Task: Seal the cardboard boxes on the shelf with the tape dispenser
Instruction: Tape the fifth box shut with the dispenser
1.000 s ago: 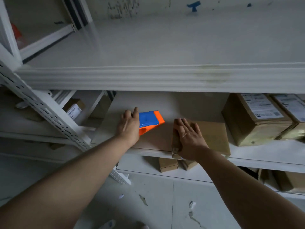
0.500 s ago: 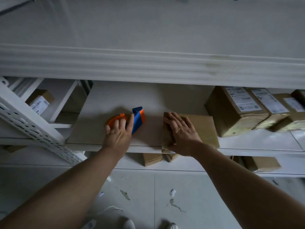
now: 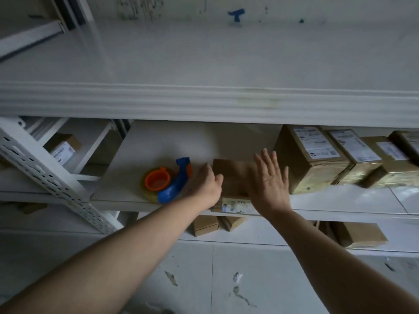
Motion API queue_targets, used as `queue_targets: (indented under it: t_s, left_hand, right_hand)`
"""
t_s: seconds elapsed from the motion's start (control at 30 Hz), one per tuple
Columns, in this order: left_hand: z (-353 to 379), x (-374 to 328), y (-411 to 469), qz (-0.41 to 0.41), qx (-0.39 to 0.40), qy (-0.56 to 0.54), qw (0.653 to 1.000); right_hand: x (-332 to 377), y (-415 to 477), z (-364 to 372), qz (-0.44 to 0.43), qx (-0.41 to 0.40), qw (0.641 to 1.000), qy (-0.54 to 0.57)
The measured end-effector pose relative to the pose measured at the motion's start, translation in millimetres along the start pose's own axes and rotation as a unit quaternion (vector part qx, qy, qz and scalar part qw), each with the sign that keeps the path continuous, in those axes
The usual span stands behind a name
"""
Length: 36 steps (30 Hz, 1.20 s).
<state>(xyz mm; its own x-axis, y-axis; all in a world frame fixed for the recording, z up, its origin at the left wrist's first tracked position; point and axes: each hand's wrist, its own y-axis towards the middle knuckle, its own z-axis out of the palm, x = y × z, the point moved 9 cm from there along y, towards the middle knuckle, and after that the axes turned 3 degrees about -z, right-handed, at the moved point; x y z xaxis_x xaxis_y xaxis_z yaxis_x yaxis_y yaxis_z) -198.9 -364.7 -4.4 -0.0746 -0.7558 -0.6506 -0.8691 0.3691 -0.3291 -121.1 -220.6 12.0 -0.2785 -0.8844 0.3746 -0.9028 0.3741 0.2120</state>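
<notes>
A blue and orange tape dispenser (image 3: pixel 169 181) with a yellowish tape roll lies on its side on the white shelf (image 3: pixel 158 143), free of both hands. Just right of it a flat brown cardboard box (image 3: pixel 231 175) sits at the shelf's front edge, a label on its front face. My left hand (image 3: pixel 207 185) touches the box's left side, fingers curled against it. My right hand (image 3: pixel 269 181) hovers with fingers spread over the box's right part, holding nothing.
Several taped, labelled boxes (image 3: pixel 315 159) stand in a row to the right on the same shelf. An upper shelf edge (image 3: pixel 204 103) overhangs. A perforated upright (image 3: pixel 45 175) slants at left. More boxes (image 3: pixel 205 224) sit on the lower shelf.
My left hand let go of the tape dispenser, left it lying on the shelf and moved right to the box. My right hand lifted off the box and spread open.
</notes>
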Motion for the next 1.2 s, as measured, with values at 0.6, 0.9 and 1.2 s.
queue_targets:
  t_s: [0.6,0.9,1.2]
  left_hand:
    - [18,42,15,-0.142,-0.015,-0.127,0.982]
    - [-59,19,13,-0.083,-0.115,0.062,0.988]
    - [-39,20,27,-0.067,-0.093,0.049,0.992]
  right_hand:
    - [-62,-20,35,0.262,0.218,0.826,0.449]
    - [-31,-2,-2,0.183,0.200,0.937,0.219]
    - [-43,8,26,0.213,0.165,0.932,0.243]
